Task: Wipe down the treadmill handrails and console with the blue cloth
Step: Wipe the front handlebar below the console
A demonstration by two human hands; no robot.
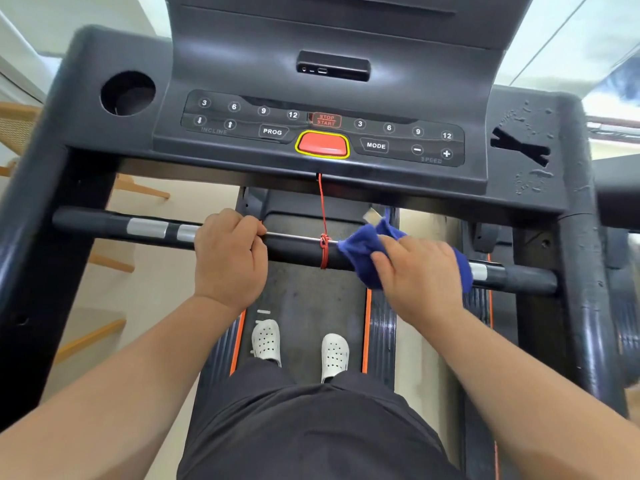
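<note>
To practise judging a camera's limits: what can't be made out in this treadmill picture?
1. Handrail under the cloth and right hand: head view, covered by both.
2. Left hand fingertips: head view, curled round the handrail's far side.
3. Console top: head view, cut off by the upper edge.
4. Ports in the console recess: head view, too small to identify.
</note>
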